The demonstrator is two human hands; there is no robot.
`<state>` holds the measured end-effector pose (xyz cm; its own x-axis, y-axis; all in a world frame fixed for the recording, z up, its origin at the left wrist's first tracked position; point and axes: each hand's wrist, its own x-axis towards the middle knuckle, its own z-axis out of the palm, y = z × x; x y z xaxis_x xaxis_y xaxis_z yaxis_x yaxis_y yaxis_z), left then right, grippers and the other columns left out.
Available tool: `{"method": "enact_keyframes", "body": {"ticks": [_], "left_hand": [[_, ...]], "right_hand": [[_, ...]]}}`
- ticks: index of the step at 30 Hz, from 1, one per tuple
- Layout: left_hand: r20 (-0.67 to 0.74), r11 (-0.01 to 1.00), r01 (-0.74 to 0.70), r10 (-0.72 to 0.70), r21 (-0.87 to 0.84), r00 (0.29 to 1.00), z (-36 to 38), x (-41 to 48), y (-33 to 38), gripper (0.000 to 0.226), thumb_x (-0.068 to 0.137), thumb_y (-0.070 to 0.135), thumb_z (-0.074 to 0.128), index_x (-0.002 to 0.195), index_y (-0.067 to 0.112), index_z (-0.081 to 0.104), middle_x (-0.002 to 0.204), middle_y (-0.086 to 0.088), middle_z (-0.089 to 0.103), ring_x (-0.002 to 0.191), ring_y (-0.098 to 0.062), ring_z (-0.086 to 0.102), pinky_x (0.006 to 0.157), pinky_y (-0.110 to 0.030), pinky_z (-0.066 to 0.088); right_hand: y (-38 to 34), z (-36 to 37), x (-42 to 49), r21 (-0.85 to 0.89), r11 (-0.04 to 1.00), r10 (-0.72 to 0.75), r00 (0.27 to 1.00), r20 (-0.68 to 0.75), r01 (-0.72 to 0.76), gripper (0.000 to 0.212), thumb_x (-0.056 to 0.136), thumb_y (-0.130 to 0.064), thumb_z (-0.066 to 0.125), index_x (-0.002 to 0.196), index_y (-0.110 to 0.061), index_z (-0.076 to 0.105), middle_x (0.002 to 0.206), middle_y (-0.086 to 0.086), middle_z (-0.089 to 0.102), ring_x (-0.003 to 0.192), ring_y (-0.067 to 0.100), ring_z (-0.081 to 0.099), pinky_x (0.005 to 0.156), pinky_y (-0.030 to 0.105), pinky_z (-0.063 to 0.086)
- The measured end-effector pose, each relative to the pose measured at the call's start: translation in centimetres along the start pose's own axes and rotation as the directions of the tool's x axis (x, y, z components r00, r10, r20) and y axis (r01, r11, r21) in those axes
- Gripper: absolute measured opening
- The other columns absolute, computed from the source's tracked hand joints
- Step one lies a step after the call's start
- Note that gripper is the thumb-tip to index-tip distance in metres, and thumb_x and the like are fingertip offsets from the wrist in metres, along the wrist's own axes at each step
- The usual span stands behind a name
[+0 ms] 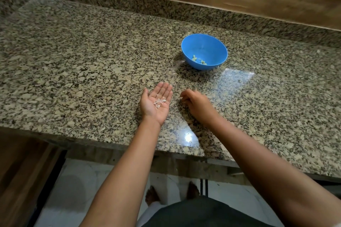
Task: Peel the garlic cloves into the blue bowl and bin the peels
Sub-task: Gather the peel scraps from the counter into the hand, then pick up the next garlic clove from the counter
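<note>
- Head view: left hand (151,109) lies open, palm up, cradling peels (159,102); right hand (194,101) curls above the counter (88,64), grip unclear.
- Cloves (199,59) sit in the bowl (218,49).
- Risk: a tilted palm could scatter the light peels before they reach the bin.

One bowl, two hands, a few cloves, one heap of peels.

One blue bowl (203,46) stood on the single worktop (92,61), at about one o'clock from the hands. Inside it, toward its six o'clock side, lay three or four pale garlic cloves (200,60), too small and bunched for a firm count. Two hands were in view: one left hand (153,109) and one right hand (195,103), at three o'clock of the left. One small heap of peels (159,101) lay on the left palm, several thin flakes, too fine to number. Two bare feet (152,196) showed on the floor at six o'clock.
</note>
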<state>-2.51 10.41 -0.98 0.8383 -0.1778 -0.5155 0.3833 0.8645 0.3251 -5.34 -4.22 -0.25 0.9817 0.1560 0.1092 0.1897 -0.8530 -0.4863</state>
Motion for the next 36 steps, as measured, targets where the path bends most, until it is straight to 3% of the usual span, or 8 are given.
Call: {"method": "enact_keyframes", "body": {"ticks": [6,12,18,22,24,29,33,36], "left_hand": [[-0.012,1.0,-0.001,0.001,-0.009,1.0,0.4,0.0,-0.4,0.056,0.101,0.041,0.026,0.114,-0.004,0.055,0.116,-0.024,0.061,0.112,-0.034,0.058,0.104,-0.041,0.042],[0.002,0.998,0.037,-0.037,0.047,0.999,0.9,-0.2,-1.4,0.056,0.101,0.041,0.025,0.118,-0.004,0.053,0.119,-0.021,0.059,0.109,-0.031,0.059,0.097,-0.037,0.046],[0.008,0.988,0.087,-0.089,0.131,0.996,1.5,-0.1,-1.8,0.054,0.1,0.043,0.028,0.11,0.0,0.06,0.099,-0.017,0.067,0.091,-0.025,0.065,0.082,-0.032,0.052],[0.035,0.996,0.067,-0.069,0.052,0.997,1.1,0.3,-1.2,0.057,0.101,0.042,0.027,0.113,-0.005,0.057,0.107,-0.024,0.065,0.103,-0.033,0.064,0.091,-0.038,0.051],[0.041,0.998,0.062,-0.063,0.026,0.997,0.9,0.5,-1.0,0.055,0.101,0.041,0.027,0.111,-0.005,0.057,0.109,-0.024,0.064,0.107,-0.033,0.062,0.091,-0.038,0.051],[0.062,0.998,0.059,-0.058,-0.004,0.996,1.1,0.8,-0.8,0.056,0.1,0.041,0.028,0.113,-0.005,0.056,0.113,-0.023,0.062,0.11,-0.033,0.059,0.095,-0.039,0.047],[0.068,0.999,0.054,-0.054,-0.004,0.996,1.0,0.9,-0.9,0.057,0.1,0.042,0.029,0.117,-0.005,0.054,0.12,-0.023,0.06,0.114,-0.033,0.057,0.098,-0.039,0.046],[0.07,0.999,0.051,-0.05,-0.005,0.996,1.0,0.9,-0.9,0.056,0.1,0.042,0.029,0.117,-0.005,0.054,0.119,-0.024,0.06,0.112,-0.033,0.06,0.099,-0.04,0.047]], "right_hand": [[-1.7,0.4,-1.8,-0.04,0.998,0.055,0.996,0.068,-0.053,0.014,0.096,-0.008,0.041,0.107,-0.008,0.05,0.101,0.006,0.052,0.088,0.015,0.047,0.078,0.019,0.039],[-3.2,-0.8,0.1,0.58,0.765,0.394,0.916,-0.078,-0.279,0.023,0.088,0.005,0.053,0.097,-0.015,0.043,0.088,0.003,0.061,0.087,0.019,0.063,0.071,0.027,0.055],[-3.6,-2.7,1.4,0.676,0.694,0.37,0.928,-0.037,-0.25,0.03,0.087,0.014,0.036,0.1,-0.005,0.055,0.098,0.009,0.066,0.091,0.023,0.064,0.075,0.031,0.056],[-1.8,-1.8,-1.0,0.427,0.847,0.368,0.929,-0.041,-0.317,0.035,0.097,-0.01,0.04,0.131,-0.009,0.047,0.134,0.005,0.051,0.124,0.022,0.048,0.101,0.035,0.043],[-1.2,-0.4,-2.4,0.082,0.945,0.308,0.946,0.098,-0.316,0.054,0.1,-0.035,0.033,0.148,-0.016,0.02,0.156,0.003,0.015,0.144,0.02,0.014,0.117,0.039,0.015],[-0.4,2.2,-3.8,-0.333,0.916,0.3,0.932,0.203,-0.223,0.07,0.093,-0.062,0.011,0.146,-0.025,-0.018,0.148,-0.003,-0.036,0.132,0.017,-0.039,0.109,0.042,-0.023],[-0.4,1.9,-3.9,-0.229,0.958,0.216,0.961,0.17,-0.174,0.059,0.098,-0.052,0.023,0.149,-0.031,0.002,0.153,-0.005,-0.021,0.14,0.017,-0.026,0.112,0.04,-0.016],[-0.7,1.0,-3.2,0.065,0.984,0.171,0.982,-0.081,-0.166,0.042,0.096,-0.025,0.047,0.136,-0.012,0.046,0.143,0.005,0.039,0.134,0.021,0.03,0.116,0.037,0.021]]}}
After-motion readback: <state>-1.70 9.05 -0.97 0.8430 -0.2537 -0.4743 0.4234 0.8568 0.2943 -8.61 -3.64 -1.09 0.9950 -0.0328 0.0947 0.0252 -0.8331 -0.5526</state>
